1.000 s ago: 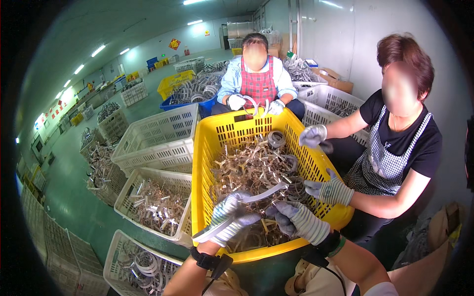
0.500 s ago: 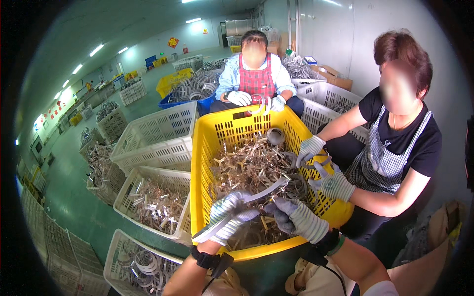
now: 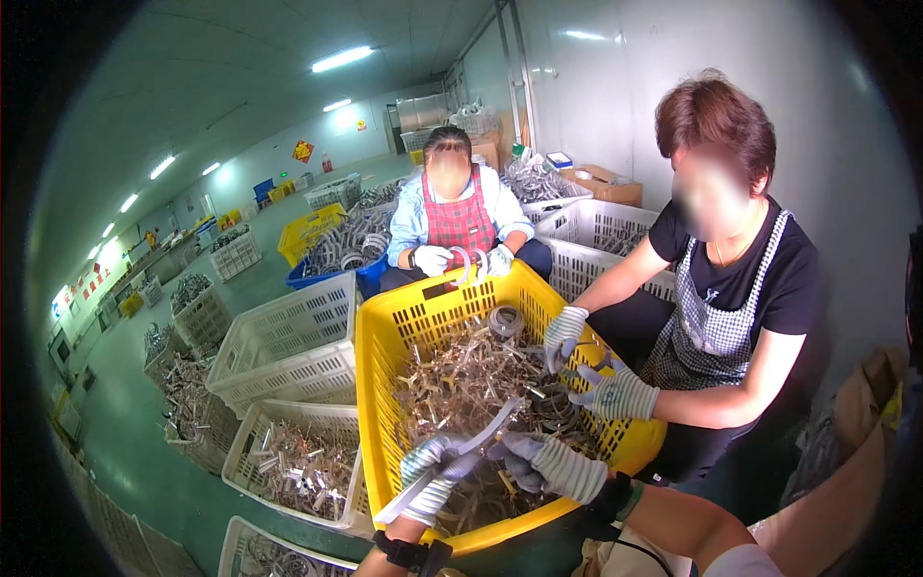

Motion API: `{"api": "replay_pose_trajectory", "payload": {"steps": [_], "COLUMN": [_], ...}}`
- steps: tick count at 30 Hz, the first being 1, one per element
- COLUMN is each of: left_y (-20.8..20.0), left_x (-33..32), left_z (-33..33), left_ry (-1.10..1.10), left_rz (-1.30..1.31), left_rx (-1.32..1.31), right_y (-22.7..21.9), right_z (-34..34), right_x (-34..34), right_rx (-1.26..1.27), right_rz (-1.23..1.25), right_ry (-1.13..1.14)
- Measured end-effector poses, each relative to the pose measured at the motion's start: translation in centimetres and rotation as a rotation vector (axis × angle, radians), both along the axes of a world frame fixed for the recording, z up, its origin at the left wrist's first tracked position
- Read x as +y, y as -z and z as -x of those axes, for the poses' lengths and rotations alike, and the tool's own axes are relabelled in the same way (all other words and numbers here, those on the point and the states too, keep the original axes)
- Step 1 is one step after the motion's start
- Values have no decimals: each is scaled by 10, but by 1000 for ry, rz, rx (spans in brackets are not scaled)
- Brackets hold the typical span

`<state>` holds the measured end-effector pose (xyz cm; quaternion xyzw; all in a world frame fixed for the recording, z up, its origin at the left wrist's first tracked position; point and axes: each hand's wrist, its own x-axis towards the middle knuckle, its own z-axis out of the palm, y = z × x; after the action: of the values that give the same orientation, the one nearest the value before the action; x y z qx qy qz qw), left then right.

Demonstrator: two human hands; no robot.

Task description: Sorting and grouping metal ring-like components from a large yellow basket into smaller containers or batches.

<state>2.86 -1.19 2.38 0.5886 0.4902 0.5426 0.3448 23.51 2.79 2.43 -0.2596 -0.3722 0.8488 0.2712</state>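
Curved metal strip (image 3: 493, 424) held over the near part of a yellow basket (image 3: 377, 385).
The person's left hand (image 3: 428, 464) grasped the strip by the basket's near-left corner, its upper end slanting toward the heap of metal pieces (image 3: 461, 370) inside. The right hand (image 3: 553, 466), fingers bent, hung just beside it; whether it gripped anything could not be told. A co-worker's gloved hands (image 3: 620, 394) were at the right edge; another co-worker (image 3: 461, 219) sat at the far edge.

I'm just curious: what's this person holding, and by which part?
Left hand: a grey strip, around its middle. Right hand: can't tell whether it holds anything.
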Motion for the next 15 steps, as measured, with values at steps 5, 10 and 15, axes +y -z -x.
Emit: {"api": "replay_pose_trajectory", "payload": {"steps": [5, 10, 15], "left_y": [-2, -2, 4], "left_x": [0, 3, 10], "left_z": [-3, -5, -12], "left_ry": [-18, 1, 3], "left_rz": [-59, -60, -108], "left_rx": [7, -11, -145], "right_y": [6, -4, -9], "right_z": [-3, -2, -3], "right_x": [5, 4, 4], "right_rx": [-25, -87, -166], "right_rz": [-70, -206, -358], "right_ry": [-15, 10, 184]}}
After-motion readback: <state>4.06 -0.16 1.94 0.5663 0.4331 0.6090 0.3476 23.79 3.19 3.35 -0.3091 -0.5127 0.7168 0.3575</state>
